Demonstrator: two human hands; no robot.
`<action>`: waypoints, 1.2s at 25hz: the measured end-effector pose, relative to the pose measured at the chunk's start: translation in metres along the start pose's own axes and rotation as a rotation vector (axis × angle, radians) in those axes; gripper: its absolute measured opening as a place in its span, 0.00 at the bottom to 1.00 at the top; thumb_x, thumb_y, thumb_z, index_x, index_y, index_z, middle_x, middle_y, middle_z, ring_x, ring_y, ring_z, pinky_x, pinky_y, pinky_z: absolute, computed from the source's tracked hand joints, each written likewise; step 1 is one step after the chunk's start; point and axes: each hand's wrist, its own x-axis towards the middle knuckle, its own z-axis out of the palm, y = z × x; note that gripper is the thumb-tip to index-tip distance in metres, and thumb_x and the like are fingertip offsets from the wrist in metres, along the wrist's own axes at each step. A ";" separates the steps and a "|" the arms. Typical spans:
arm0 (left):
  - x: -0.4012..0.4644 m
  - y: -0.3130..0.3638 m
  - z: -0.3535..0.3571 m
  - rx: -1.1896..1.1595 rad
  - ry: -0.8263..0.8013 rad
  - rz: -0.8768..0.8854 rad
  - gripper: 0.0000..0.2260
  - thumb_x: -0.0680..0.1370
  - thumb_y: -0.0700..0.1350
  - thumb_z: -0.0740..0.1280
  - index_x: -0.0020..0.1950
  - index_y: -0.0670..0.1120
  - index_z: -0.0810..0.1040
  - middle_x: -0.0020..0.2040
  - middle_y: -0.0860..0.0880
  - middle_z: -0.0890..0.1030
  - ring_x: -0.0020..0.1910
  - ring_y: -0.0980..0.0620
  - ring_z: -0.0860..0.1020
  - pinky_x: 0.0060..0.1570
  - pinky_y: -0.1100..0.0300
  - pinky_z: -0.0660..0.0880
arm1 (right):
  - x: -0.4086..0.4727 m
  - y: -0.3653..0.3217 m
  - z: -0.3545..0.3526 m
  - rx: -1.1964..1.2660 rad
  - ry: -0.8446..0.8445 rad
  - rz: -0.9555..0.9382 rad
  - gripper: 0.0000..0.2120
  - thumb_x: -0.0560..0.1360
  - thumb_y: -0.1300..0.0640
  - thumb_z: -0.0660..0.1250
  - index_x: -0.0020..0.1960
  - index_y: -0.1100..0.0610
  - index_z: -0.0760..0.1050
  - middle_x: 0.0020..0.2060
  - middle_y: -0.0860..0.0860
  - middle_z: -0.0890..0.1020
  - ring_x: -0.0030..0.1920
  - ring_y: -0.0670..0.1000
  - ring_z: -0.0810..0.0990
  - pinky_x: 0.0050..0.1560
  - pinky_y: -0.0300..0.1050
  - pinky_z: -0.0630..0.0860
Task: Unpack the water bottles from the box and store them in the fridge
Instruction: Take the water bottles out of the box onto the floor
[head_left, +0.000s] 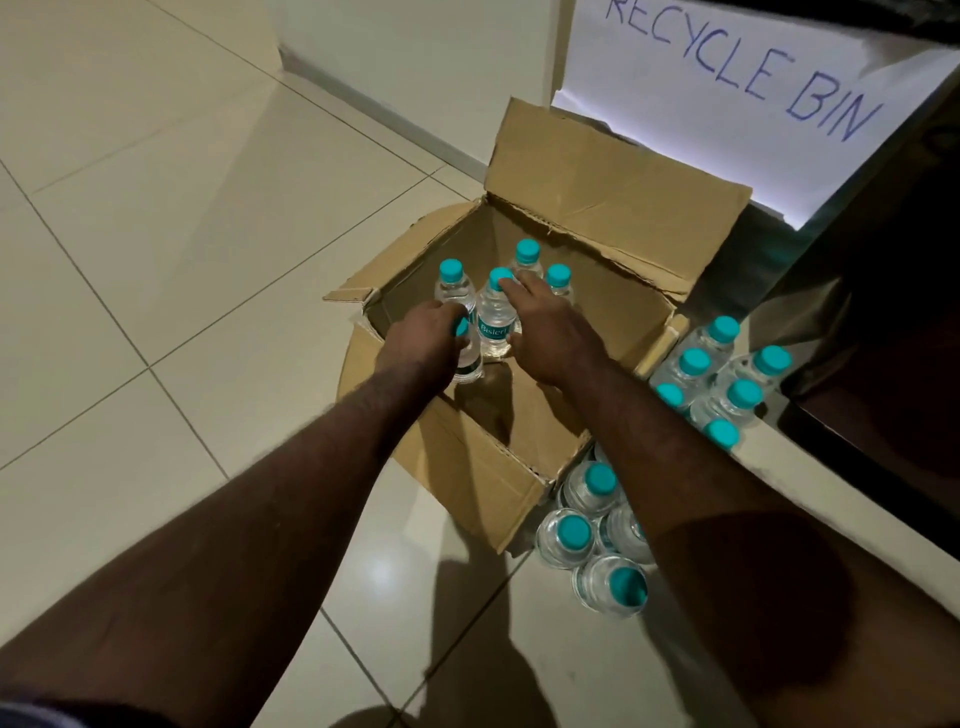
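**Q:** Bare skin first — what are the two hands doing?

**A:** Both reach down into an open brown cardboard box (524, 415) on the floor. The left hand (423, 345) has its fingers curled round the top of a clear plastic water bottle with a teal cap (464, 358); the cap peeks out between the fingers. The right hand (550, 332) lies with its fingers stretched forward, fingertips touching the teal cap of a second clear bottle with a teal label (496, 319). Whether its thumb grips that bottle cannot be told.

**Q:** What lies just past the fingers?

**A:** Three more teal-capped bottles stand upright in the box: one beyond the left hand (453, 288), one beyond the right fingertips (527, 257), one just right of those fingertips (559, 280).

**Q:** And farther out from the hands?

**A:** Right of the right forearm, outside the box, a cluster of upright bottles (719, 379) stands on the floor. Nearer the person, under that forearm, stands another cluster (592, 530). Beyond the box's raised flap hangs a white paper sign hand-lettered "RECYCLE BIN" (727, 93). Left of the left hand spreads pale cream floor tile (156, 260).
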 end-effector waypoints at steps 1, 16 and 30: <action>-0.003 0.000 0.001 0.003 0.009 0.027 0.17 0.77 0.43 0.67 0.65 0.46 0.73 0.59 0.45 0.77 0.53 0.50 0.77 0.48 0.60 0.72 | 0.006 0.000 0.006 -0.020 -0.017 0.004 0.35 0.73 0.64 0.69 0.75 0.53 0.58 0.75 0.54 0.59 0.72 0.57 0.65 0.63 0.54 0.71; -0.047 0.014 -0.019 -0.120 0.079 0.036 0.14 0.79 0.46 0.64 0.63 0.42 0.73 0.58 0.44 0.74 0.49 0.55 0.70 0.48 0.62 0.69 | -0.001 -0.004 -0.021 0.057 -0.005 0.063 0.17 0.73 0.60 0.70 0.61 0.56 0.73 0.58 0.54 0.77 0.57 0.53 0.76 0.58 0.50 0.75; -0.106 0.124 -0.128 -0.212 0.298 0.451 0.14 0.80 0.52 0.63 0.55 0.41 0.76 0.45 0.50 0.70 0.43 0.55 0.66 0.38 0.67 0.57 | -0.134 0.001 -0.244 0.081 0.333 0.246 0.19 0.67 0.39 0.72 0.47 0.54 0.81 0.41 0.50 0.82 0.41 0.47 0.79 0.41 0.45 0.77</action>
